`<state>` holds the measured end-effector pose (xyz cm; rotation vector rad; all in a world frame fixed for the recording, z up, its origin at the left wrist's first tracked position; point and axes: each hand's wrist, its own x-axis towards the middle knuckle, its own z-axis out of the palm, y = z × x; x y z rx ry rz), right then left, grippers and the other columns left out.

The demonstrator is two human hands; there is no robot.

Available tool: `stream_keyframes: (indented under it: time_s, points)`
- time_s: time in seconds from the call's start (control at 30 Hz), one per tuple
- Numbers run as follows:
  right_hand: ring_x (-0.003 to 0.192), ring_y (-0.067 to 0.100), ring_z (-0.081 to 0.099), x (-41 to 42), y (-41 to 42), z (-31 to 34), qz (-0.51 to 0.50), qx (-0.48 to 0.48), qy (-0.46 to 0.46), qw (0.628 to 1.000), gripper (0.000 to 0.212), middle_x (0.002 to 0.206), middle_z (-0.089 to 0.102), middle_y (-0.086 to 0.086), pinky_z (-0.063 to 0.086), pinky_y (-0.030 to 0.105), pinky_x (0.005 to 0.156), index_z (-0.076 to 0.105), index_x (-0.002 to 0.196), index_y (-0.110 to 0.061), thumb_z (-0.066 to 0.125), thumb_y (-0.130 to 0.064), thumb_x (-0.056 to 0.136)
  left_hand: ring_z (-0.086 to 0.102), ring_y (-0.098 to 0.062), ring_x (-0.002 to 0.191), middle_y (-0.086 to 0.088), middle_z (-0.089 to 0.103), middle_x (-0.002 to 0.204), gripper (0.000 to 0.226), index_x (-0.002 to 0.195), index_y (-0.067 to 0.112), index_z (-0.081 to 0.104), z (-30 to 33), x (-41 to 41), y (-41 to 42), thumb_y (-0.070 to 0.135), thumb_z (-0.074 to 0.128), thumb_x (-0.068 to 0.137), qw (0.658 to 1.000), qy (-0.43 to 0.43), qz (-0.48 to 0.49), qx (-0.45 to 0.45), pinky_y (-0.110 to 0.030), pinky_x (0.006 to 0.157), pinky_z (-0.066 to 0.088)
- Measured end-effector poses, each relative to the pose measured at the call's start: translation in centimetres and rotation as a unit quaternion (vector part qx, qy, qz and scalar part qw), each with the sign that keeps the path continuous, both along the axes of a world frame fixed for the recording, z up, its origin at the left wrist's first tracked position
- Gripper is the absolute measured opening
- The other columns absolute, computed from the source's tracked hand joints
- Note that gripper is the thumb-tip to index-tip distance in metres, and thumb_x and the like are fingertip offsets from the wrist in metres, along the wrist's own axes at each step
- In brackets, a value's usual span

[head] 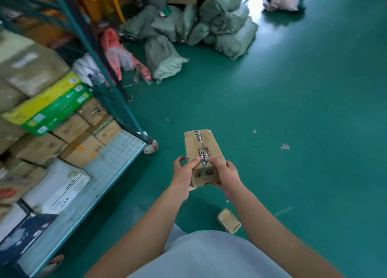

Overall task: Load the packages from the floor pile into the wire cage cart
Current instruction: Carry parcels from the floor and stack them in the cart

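A small taped cardboard box [202,150] with printed tape and a barcode label is held in mid-air over the green floor. My left hand [184,174] grips its near left side, and my right hand [225,174] grips its near right side with the thumb on top. The wire cage cart [117,152] stands at the left, its pale perforated base and green frame showing. It is stacked with several brown, yellow, green and white boxes. Another small cardboard package [229,220] lies on the floor near my right forearm.
A heap of grey-green sacks [201,26] lies on the floor at the back. Pink plastic bags [119,51] sit beside the cart's far corner. Scraps of paper dot the green floor [303,110]. A cart caster [151,147] sticks out at the near corner.
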<state>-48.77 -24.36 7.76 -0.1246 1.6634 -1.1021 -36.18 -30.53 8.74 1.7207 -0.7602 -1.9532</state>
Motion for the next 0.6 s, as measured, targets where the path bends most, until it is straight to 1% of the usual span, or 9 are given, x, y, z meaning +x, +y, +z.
stream_keyframes:
  time_s: [0.1,0.23,0.33,0.37,0.43,0.5,0.6]
  points:
    - [0.103,0.026,0.067,3.6,-2.9,0.9,0.055,-0.013,0.018,0.998,0.049,0.111,0.069,0.006,0.061,0.040,0.078,0.055,0.129,-0.020,0.070,-0.044,0.089,0.067,-0.026,0.105,-0.002,0.068,0.119,0.058,0.133,0.035,0.042,1.1,4.2,-1.4,0.028,0.079,0.089,0.998,0.021,0.054,-0.018,-0.056,0.092,0.057]
    - [0.102,0.026,0.068,9.3,-7.2,1.5,0.116,-0.021,0.028,0.993,0.045,0.112,0.070,0.006,0.062,0.043,0.081,0.055,0.127,-0.021,0.069,-0.042,0.090,0.068,-0.022,0.100,-0.001,0.067,0.119,0.057,0.136,0.033,0.042,2.1,10.3,-3.7,0.027,0.076,0.091,0.992,0.021,0.114,-0.046,-0.044,0.078,0.058]
    - [0.100,0.027,0.070,15.5,-10.5,1.8,0.167,-0.027,0.033,0.985,0.042,0.110,0.071,0.006,0.062,0.044,0.082,0.057,0.124,-0.020,0.070,-0.041,0.090,0.070,-0.023,0.100,-0.002,0.068,0.121,0.059,0.138,0.034,0.041,2.2,16.8,-5.7,0.028,0.077,0.091,0.985,0.021,0.161,-0.056,-0.044,0.074,0.060]
    - [0.100,0.027,0.070,17.5,-11.4,1.9,0.182,-0.030,0.032,0.982,0.043,0.110,0.071,0.006,0.062,0.043,0.081,0.057,0.124,-0.020,0.070,-0.041,0.089,0.070,-0.023,0.100,-0.002,0.068,0.122,0.059,0.137,0.036,0.041,2.1,18.9,-6.2,0.029,0.077,0.091,0.983,0.022,0.175,-0.058,-0.044,0.073,0.060]
    - [0.100,0.027,0.070,22.2,-13.7,2.0,0.212,-0.037,0.033,0.976,0.047,0.111,0.071,0.006,0.060,0.039,0.072,0.056,0.126,-0.020,0.071,-0.042,0.088,0.071,-0.024,0.100,-0.002,0.068,0.122,0.057,0.135,0.038,0.040,2.0,23.7,-7.6,0.029,0.076,0.092,0.977,0.025,0.202,-0.060,-0.042,0.070,0.061]
    - [0.099,0.027,0.071,25.5,-15.3,2.1,0.227,-0.041,0.035,0.972,0.051,0.111,0.071,0.006,0.057,0.036,0.067,0.055,0.129,-0.019,0.071,-0.043,0.087,0.072,-0.023,0.100,-0.001,0.069,0.123,0.056,0.135,0.039,0.039,2.0,27.1,-8.9,0.029,0.075,0.092,0.974,0.021,0.215,-0.065,-0.042,0.070,0.060]
    - [0.098,0.027,0.071,32.5,-18.5,2.0,0.254,-0.049,0.028,0.966,0.053,0.112,0.070,0.007,0.057,0.034,0.066,0.055,0.131,-0.019,0.072,-0.042,0.086,0.072,-0.024,0.101,-0.001,0.068,0.123,0.056,0.136,0.038,0.039,1.6,34.1,-11.5,0.028,0.074,0.093,0.966,0.023,0.243,-0.083,-0.050,0.078,0.063]
